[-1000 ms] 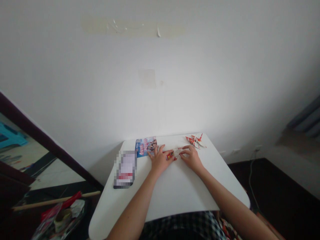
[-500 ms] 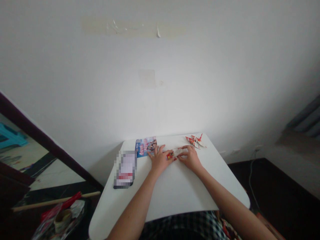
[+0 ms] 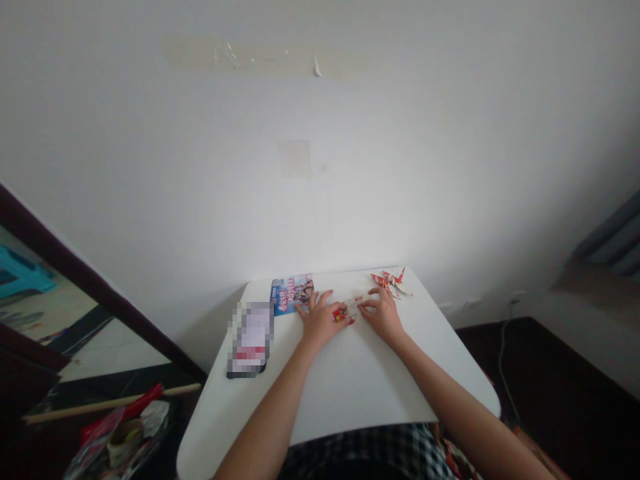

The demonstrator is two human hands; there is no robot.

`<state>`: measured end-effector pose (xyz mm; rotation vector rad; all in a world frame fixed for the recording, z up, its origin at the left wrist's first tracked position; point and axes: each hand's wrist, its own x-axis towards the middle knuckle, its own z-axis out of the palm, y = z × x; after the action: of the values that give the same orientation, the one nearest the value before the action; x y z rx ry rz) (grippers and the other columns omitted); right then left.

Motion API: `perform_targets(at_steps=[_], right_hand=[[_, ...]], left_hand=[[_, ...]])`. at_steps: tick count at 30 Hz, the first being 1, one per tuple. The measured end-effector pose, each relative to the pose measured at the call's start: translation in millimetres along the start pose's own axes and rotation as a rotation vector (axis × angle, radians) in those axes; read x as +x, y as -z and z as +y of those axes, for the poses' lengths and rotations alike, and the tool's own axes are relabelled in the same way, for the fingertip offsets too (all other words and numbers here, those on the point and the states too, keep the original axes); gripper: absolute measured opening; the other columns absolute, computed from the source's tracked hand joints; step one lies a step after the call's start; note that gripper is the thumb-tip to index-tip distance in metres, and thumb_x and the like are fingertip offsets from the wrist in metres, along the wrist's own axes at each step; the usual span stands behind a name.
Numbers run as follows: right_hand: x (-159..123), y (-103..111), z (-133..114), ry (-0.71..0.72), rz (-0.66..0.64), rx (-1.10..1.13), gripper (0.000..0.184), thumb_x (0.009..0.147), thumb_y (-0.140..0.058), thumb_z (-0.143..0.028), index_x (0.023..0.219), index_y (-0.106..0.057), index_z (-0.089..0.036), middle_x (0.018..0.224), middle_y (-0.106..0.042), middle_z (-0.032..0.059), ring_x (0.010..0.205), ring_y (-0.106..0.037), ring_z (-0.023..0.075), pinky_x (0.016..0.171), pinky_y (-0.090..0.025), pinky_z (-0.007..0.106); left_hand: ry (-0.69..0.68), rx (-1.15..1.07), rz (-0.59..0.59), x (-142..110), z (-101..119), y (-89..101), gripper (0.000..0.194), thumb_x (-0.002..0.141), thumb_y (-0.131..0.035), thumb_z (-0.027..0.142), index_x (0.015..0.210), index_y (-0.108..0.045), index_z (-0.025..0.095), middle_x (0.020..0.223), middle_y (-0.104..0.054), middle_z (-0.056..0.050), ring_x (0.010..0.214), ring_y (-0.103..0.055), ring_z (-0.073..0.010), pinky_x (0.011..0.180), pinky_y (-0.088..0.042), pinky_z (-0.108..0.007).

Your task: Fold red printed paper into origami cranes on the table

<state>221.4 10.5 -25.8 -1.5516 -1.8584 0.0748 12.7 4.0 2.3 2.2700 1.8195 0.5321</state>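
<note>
A small folded paper (image 3: 351, 310), red and white with printing, lies on the white table between my two hands. My left hand (image 3: 320, 321) rests with its fingers spread. Its thumb presses on the left part of the paper, and its fingertips reach the edge of a blue printed leaflet (image 3: 286, 295). My right hand (image 3: 384, 317) has its thumb and forefinger bent together at the right end of the paper. Just beyond that hand sits a pointed red-and-white folded paper piece (image 3: 394, 280).
The white table (image 3: 360, 387) stands against a wall (image 3: 400, 167). On its left side lies a blurred-out phone (image 3: 251, 340). Down on the left are a wooden stick (image 3: 180, 389) and a bag of odds and ends (image 3: 125, 440). A cable (image 3: 505, 367) hangs at the right.
My right hand slid left along the paper, then back right to its end, uncovering more of the paper. My left hand has stayed in place.
</note>
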Motion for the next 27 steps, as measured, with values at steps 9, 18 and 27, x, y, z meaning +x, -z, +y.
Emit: perform_targets(at_steps=[9, 18, 27], right_hand=[[-1, 2, -5, -0.065, -0.020, -0.067, 0.014, 0.089, -0.069, -0.031, 0.093, -0.083, -0.032, 0.122, -0.061, 0.0085, 0.122, -0.051, 0.0277, 0.103, -0.044, 0.042], [6, 12, -22, -0.135, -0.015, -0.259, 0.018, 0.094, -0.064, -0.032, 0.101, -0.081, -0.032, 0.130, -0.059, 0.0092, 0.124, -0.048, 0.0279, 0.102, -0.040, 0.041], [5, 14, -25, -0.139, -0.009, -0.316, 0.024, 0.098, -0.057, -0.034, 0.104, -0.080, -0.031, 0.134, -0.057, 0.0130, 0.127, -0.045, 0.0312, 0.101, -0.039, 0.043]], left_hand=[[-0.030, 0.017, -0.022, 0, -2, 2.6, 0.038, 0.078, -0.073, 0.062, 0.112, -0.074, 0.045, 0.160, -0.045, 0.003, 0.150, -0.023, -0.0428, 0.108, -0.006, -0.088], [-0.025, 0.008, -0.051, 0, -3, 2.5, 0.039, 0.078, -0.072, 0.064, 0.112, -0.074, 0.044, 0.161, -0.043, 0.004, 0.151, -0.022, -0.0433, 0.109, -0.004, -0.087], [-0.016, 0.015, -0.049, -1, 1, 5.2, 0.038, 0.079, -0.072, 0.062, 0.113, -0.074, 0.044, 0.161, -0.043, 0.004, 0.151, -0.023, -0.0419, 0.112, -0.004, -0.084]])
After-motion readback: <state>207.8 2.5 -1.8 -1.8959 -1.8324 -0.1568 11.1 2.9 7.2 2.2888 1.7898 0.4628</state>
